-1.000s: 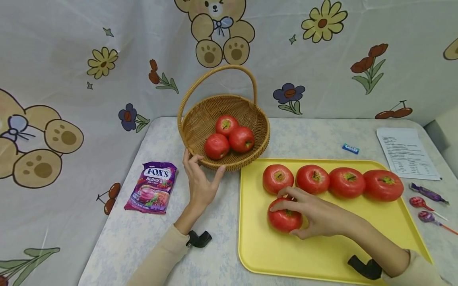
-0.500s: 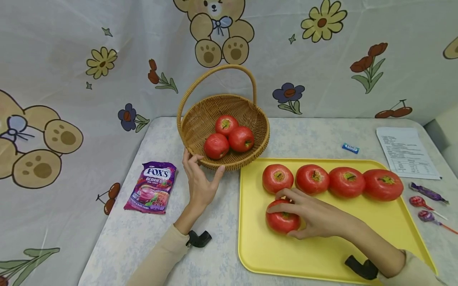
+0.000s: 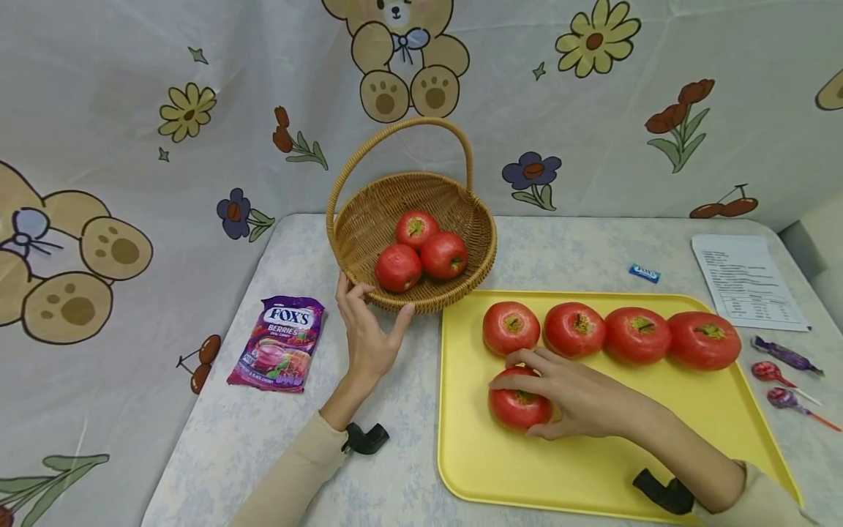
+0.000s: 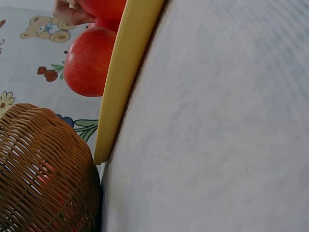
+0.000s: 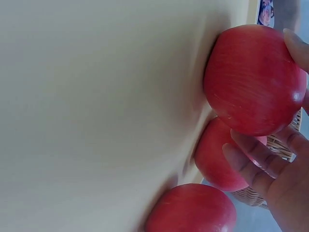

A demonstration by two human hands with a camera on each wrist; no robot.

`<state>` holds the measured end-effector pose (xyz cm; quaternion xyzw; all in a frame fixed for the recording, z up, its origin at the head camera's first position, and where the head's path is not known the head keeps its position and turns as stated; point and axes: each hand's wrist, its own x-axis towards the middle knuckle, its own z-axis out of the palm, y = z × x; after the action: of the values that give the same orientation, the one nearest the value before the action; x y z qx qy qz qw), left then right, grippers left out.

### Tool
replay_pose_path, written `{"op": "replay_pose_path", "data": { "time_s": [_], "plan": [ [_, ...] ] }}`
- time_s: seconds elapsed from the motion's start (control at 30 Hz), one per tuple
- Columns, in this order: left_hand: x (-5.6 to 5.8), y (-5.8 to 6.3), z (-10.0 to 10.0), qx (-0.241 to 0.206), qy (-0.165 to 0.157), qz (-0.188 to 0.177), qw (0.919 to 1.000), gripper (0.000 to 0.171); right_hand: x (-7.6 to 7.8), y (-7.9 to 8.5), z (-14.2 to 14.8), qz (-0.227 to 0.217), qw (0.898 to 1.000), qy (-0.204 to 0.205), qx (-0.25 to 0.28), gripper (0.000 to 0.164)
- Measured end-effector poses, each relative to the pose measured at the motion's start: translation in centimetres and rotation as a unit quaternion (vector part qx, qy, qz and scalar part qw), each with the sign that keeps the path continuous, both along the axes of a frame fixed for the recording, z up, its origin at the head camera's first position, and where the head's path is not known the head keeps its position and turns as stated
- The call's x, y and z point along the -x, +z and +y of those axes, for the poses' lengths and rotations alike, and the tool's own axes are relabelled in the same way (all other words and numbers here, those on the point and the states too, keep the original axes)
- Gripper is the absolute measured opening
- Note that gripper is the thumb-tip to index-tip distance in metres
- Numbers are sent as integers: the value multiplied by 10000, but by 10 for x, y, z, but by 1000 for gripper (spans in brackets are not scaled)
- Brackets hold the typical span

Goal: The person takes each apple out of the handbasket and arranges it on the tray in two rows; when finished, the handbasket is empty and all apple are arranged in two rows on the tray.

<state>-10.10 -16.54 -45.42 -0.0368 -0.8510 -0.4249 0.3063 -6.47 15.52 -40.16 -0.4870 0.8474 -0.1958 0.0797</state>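
My right hand [image 3: 573, 395] curls over a red apple [image 3: 516, 411] on the yellow tray [image 3: 560, 476]. In the right wrist view the thumb [image 5: 297, 50] lies against one side of this apple, with fingers [image 5: 256, 162] by the other; it sits against the tray surface. Several other apples [image 3: 576, 329] stand in a row along the tray's far side. My left hand [image 3: 372, 337] holds the near left side of a wicker basket [image 3: 369, 212], fingers and thumb spread along its rim. Three apples [image 3: 444, 255] lie in the basket. The left wrist view shows no left fingers.
A purple candy bag [image 3: 279, 344] lies left of the left hand. At the right are a paper sheet [image 3: 751, 282], a wrapped purple sweet [image 3: 787, 356] and two lollipops [image 3: 782, 397]. A small blue sweet [image 3: 644, 273] lies behind the tray. Patterned cloth hangs behind.
The right hand and the apple under it shifted slightly left between the first two frames and have stayed nearly still since. The left hand and basket keep their place.
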Motion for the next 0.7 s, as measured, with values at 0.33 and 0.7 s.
{"op": "replay_pose_path", "data": {
  "time_s": [0.33, 0.7],
  "plan": [
    [-1, 0, 0, -10, -24, 4, 10000, 67, 2, 24, 5, 15, 9996, -157, -213, 66],
    [-1, 0, 0, -57, -17, 6, 10000, 66, 50, 73, -11, 281, 9983, -231, 457, 64]
  ]
}}
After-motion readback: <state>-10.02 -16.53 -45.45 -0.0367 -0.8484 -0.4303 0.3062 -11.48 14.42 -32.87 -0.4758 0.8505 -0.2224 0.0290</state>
